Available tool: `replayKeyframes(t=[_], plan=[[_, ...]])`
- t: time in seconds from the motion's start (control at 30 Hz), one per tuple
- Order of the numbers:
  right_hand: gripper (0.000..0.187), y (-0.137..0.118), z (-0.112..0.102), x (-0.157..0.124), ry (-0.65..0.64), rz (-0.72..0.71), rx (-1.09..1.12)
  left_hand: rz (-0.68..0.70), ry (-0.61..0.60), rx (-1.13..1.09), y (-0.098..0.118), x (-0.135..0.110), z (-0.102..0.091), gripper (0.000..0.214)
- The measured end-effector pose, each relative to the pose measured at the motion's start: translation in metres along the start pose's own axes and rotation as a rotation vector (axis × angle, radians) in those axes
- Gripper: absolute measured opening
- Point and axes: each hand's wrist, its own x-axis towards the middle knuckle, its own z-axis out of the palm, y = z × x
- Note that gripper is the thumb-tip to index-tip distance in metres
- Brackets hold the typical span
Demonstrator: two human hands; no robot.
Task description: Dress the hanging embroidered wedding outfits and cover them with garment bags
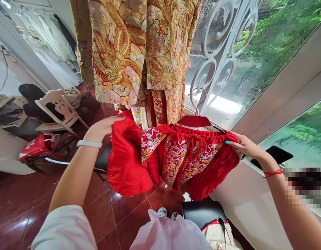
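Observation:
A red embroidered skirt [186, 158] with silver and gold patterns hangs on a red hanger [195, 121] in front of me. My left hand [103, 127] grips the skirt's red lining at its left side and holds it up and outward. On the right, my right hand [242, 144] pinches the red waistband next to the hanger's end. Above the skirt hangs a gold and red embroidered jacket [131, 48].
A white scrolled window grille [222, 45] and glass stand behind the clothes. A dark phone [276, 154] lies on the white sill at right. At left are a white chair [60, 109] and a red bag [37, 146]. A black seat [203, 211] sits below on the red tiled floor.

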Motion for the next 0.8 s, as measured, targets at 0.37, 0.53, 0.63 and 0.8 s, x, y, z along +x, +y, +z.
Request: replayKeyframes(t=[0.37,0.53,0.63,0.8], plan=[[0.039,-0.039,0.047,-0.020,0.224,0.031,-0.088,0.476,-0.019,0.701,0.019,-0.086,0.171,0.016],[0.035,-0.031,0.053,-0.013,0.287,0.011,-0.058,0.562,0.271,1.013,-0.055,-0.108,0.229,0.053],[0.034,-0.028,0.056,-0.011,0.302,0.012,-0.035,0.501,0.258,0.976,-0.103,-0.122,0.234,0.064],[0.034,-0.023,0.061,-0.009,0.304,0.007,-0.042,0.510,-0.114,0.612,-0.125,-0.136,0.208,0.067]])
